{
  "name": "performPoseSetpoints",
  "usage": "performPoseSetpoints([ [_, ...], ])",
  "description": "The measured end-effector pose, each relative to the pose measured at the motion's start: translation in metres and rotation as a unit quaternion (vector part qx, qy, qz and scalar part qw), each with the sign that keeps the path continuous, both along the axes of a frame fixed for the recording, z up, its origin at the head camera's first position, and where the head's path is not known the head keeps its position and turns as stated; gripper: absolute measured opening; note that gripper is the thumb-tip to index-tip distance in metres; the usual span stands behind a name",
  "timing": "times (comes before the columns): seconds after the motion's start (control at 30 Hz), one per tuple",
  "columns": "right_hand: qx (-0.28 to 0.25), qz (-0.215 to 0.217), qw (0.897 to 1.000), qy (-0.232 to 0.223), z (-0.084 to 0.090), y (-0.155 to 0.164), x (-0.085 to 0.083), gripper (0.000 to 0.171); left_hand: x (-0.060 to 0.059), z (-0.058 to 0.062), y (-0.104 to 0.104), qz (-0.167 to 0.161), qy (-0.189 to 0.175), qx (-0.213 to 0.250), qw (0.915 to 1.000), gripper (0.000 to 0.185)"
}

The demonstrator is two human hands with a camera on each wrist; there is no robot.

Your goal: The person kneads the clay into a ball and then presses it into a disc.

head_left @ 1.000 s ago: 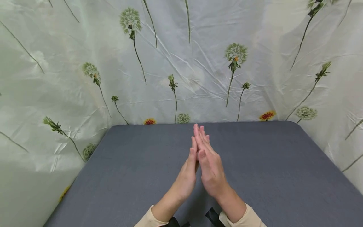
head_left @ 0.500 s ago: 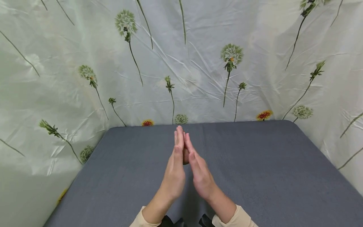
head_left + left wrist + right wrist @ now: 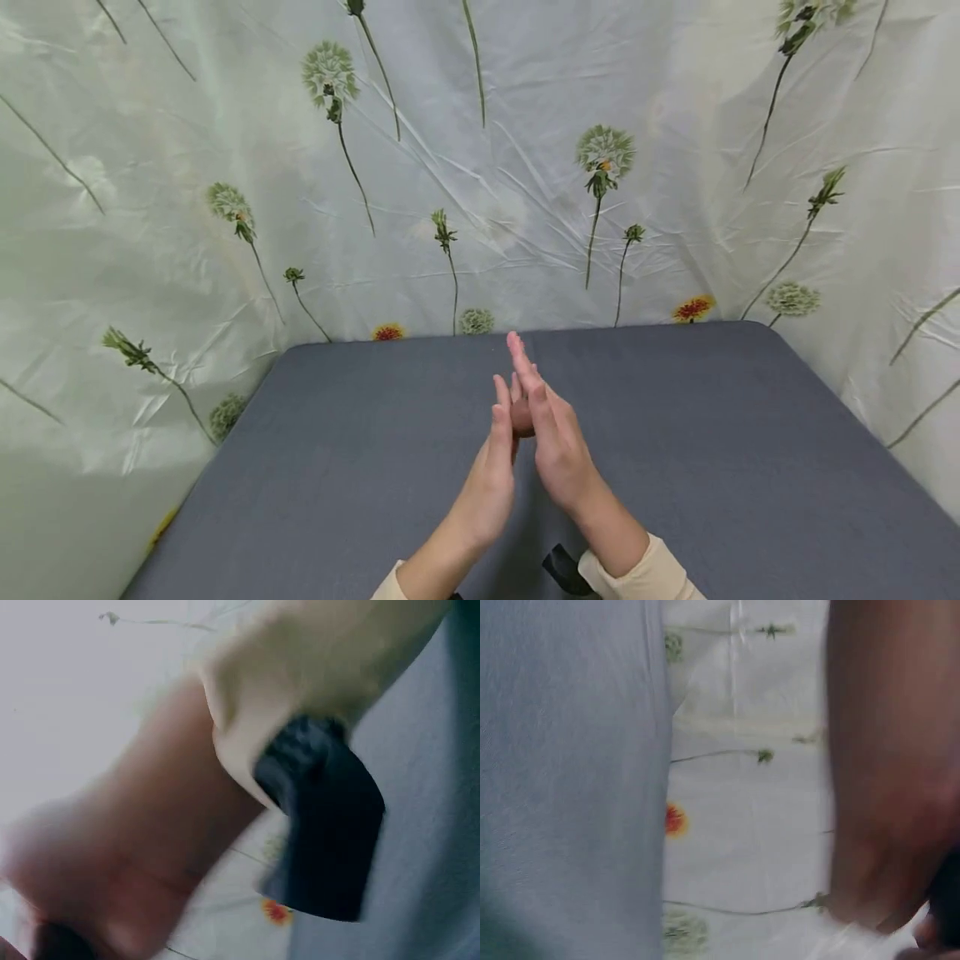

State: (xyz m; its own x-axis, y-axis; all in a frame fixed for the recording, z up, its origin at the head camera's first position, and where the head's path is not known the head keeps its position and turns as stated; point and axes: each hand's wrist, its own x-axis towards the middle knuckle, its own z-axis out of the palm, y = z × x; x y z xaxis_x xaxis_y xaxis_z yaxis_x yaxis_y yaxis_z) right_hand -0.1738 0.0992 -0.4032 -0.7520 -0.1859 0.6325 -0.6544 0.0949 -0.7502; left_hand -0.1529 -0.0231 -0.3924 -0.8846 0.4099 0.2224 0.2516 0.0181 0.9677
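Between the two palms sits a brown rounded lump, smooth and about as wide as a few fingers; most of it is hidden by the hands. My left hand presses on it from the left, fingers straight and pointing away from me. From the other side my right hand lies against it with straight fingers, its tips reaching farther forward than the left's. Both hands are above the table's middle. Each wrist view catches mostly skin; a dark patch of the lump shows low in the left one.
Grey cloth covers the table. A pale sheet with a dandelion print hangs behind it and along its sides. Cream sleeves and dark straps are at the wrists.
The palms rub back and forth: the left hand slid forward past the right, then drew back while the right went forward. The brown lump shows more than one second ago.
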Motion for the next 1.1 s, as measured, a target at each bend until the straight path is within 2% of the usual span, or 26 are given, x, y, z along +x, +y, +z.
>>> performPoseSetpoints([
  [0.13, -0.03, 0.052, 0.997, -0.049, -0.011, -0.005, -0.003, 0.058, 0.004, 0.004, -0.006, 0.07, 0.044, -0.032, 0.996, 0.063],
  [0.27, -0.024, 0.084, 0.995, -0.04, -0.021, -0.03, 0.009, 0.054, -0.007, 0.013, -0.027, 0.14, 0.064, -0.006, 0.9881, 0.068],
  [0.37, -0.008, 0.095, 0.995, -0.014, -0.025, -0.043, 0.022, 0.056, -0.016, 0.018, -0.041, 0.162, 0.047, 0.017, 0.9855, 0.074],
  [0.47, 0.014, 0.072, 0.996, 0.051, -0.022, -0.048, 0.03, 0.061, -0.022, 0.017, -0.045, 0.143, 0.016, 0.026, 0.9893, 0.08],
  [0.57, 0.03, 0.017, 0.992, 0.121, -0.015, -0.044, 0.03, 0.058, -0.022, 0.011, -0.038, 0.094, -0.01, 0.041, 0.9947, 0.082],
  [0.67, 0.044, -0.042, 0.985, 0.162, -0.007, -0.032, 0.022, 0.054, -0.018, 0.005, -0.021, 0.042, -0.009, 0.056, 0.9975, 0.076],
  [0.77, 0.043, -0.059, 0.989, 0.126, -0.003, -0.016, 0.01, 0.052, -0.008, 0.001, -0.007, 0.005, -0.007, 0.046, 0.9989, 0.07],
  [0.83, 0.029, -0.04, 0.996, 0.069, -0.003, -0.008, 0.003, 0.052, -0.002, 0.001, -0.003, 0.003, 0.003, 0.031, 0.9995, 0.066],
  [0.93, 0.004, 0.001, 1.0, -0.009, -0.008, -0.007, -0.002, 0.053, 0.002, 0.003, -0.005, 0.039, 0.02, -0.002, 0.999, 0.067],
  [1.0, -0.01, 0.027, 0.999, -0.036, -0.014, -0.012, -0.002, 0.053, -0.001, 0.004, -0.01, 0.07, 0.038, -0.01, 0.9968, 0.069],
  [1.1, -0.02, 0.051, 0.997, -0.052, -0.023, -0.023, 0.003, 0.054, -0.008, 0.007, -0.019, 0.108, 0.055, -0.004, 0.9926, 0.072],
])
